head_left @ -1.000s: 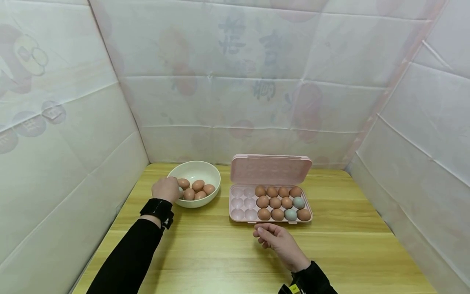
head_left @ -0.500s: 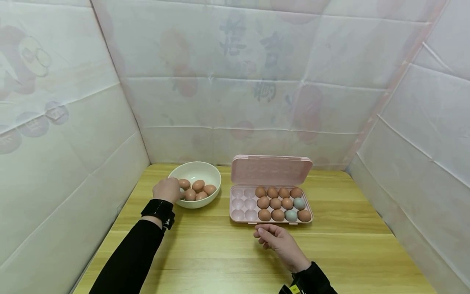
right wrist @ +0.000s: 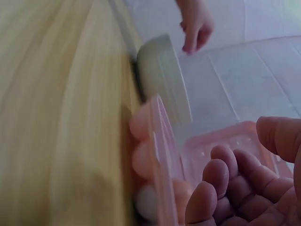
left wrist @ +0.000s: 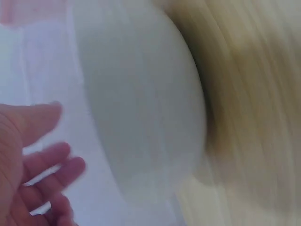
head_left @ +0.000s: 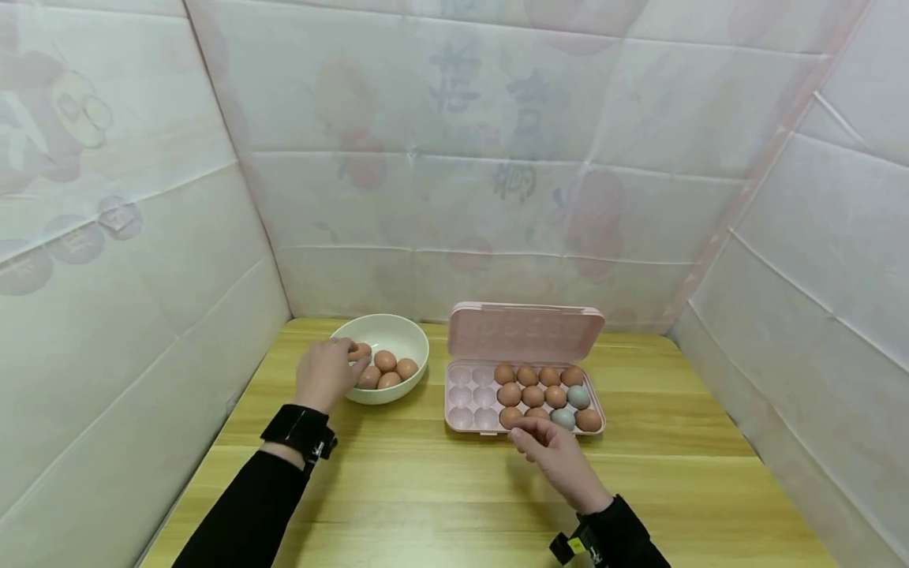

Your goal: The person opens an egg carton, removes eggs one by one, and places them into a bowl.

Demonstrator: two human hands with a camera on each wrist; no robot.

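- Near ten o'clock inside the pale bowl (head_left: pixel 390 331), a brown egg (head_left: pixel 362 352) lies by the left hand (head_left: pixel 324 372); its fingers are spread, nothing visible between them, and whether they touch the egg cannot be told.
- That egg should be light, stiff, smooth and easily cracked, best taken gently round its widest part.
- Four more brown eggs (head_left: pixel 385 360) show, mostly between three and seven o'clock.
- At three o'clock from the bowl, the pink carton (head_left: pixel 472 394), lid raised, holds ten brown and two blue-green eggs (head_left: pixel 578 397); six nine-o'clock cups are unfilled.
- At six o'clock, the right hand (head_left: pixel 557 459) holds nothing, fingers loosely curled.
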